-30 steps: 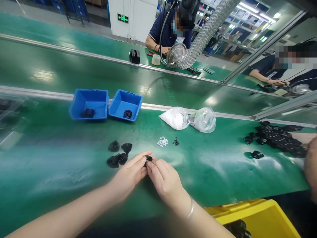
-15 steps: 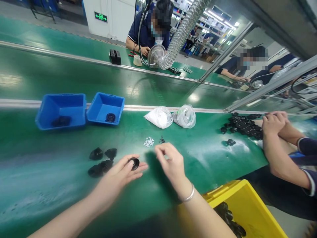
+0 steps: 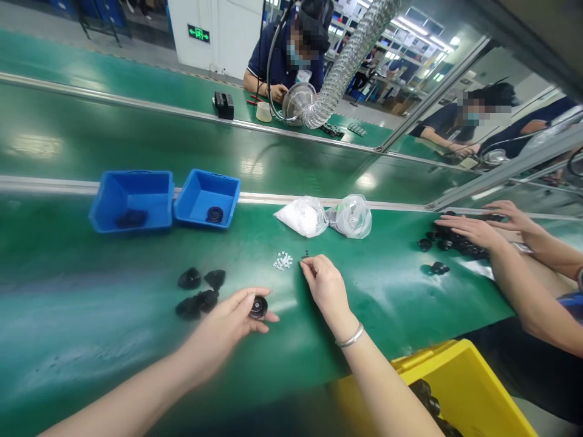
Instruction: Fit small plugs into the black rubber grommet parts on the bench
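Observation:
My left hand (image 3: 237, 315) grips a round black plastic part (image 3: 259, 307) with a hollow face turned up, thumb on its rim. My right hand (image 3: 324, 284) is at the small pile of tiny black pieces (image 3: 306, 254), its thumb and forefinger pinched together. Whatever is between those fingertips is too small to make out. Just left of it lies a heap of small white pieces (image 3: 282, 261). Several black cone-shaped parts (image 3: 197, 303) rest on the green table (image 3: 136, 340) beyond my left forearm.
Two blue bins, the left one (image 3: 98, 212) and the right one (image 3: 232, 203), hold black parts. Two plastic bags, one of white pieces (image 3: 306, 217) and another (image 3: 353, 217), stand behind the heaps. A yellow crate (image 3: 483, 388) is at front right. A co-worker's hands (image 3: 473, 230) touch black parts at right.
My right hand has come down onto the tiny black pieces, fingertips pinched. The black part in my left hand has tilted to show its inside more. The co-worker's hands have separated over the pile.

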Demonstrator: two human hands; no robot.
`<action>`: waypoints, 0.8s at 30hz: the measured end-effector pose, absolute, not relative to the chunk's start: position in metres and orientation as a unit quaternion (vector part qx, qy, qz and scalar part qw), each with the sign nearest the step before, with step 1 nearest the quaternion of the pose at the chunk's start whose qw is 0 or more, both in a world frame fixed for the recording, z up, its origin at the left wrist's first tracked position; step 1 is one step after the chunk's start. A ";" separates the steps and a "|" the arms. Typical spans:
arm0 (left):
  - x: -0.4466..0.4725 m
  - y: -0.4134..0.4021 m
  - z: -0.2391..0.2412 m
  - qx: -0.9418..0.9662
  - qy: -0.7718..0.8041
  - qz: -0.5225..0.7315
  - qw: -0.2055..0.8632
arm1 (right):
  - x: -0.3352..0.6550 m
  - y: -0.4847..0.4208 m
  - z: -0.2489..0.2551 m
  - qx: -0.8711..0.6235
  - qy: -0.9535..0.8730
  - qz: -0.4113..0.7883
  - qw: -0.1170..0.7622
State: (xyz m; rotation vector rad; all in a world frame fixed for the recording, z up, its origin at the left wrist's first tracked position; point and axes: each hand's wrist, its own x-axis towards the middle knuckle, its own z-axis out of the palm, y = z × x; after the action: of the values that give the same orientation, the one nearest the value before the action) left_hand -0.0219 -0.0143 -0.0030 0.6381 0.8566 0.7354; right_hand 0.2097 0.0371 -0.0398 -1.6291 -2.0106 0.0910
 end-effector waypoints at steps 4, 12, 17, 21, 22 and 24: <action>-0.023 -0.014 -0.008 0.276 0.374 0.367 0.806 | 0.186 0.017 -0.027 -0.530 -0.762 0.127 0.350; -0.024 -0.017 -0.030 0.422 0.396 0.373 0.726 | 0.146 -0.010 -0.022 -0.444 -0.786 0.249 0.351; -0.024 -0.019 -0.036 0.467 0.402 0.366 0.697 | 0.149 -0.007 -0.024 -0.435 -0.797 0.255 0.332; -0.023 -0.018 -0.034 0.458 0.406 0.355 0.707 | 0.150 -0.008 -0.026 -0.433 -0.804 0.245 0.326; -0.023 -0.018 -0.033 0.445 0.399 0.355 0.719 | 0.150 -0.008 -0.027 -0.431 -0.808 0.237 0.325; -0.023 -0.017 -0.032 0.416 0.386 0.358 0.741 | 0.151 -0.008 -0.029 -0.422 -0.818 0.219 0.323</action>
State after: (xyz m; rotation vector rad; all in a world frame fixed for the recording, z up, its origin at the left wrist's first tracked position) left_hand -0.0226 -0.0169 -0.0317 0.9128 0.8462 0.7842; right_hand 0.1508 -0.0085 -0.0289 -1.1079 -2.1479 0.5753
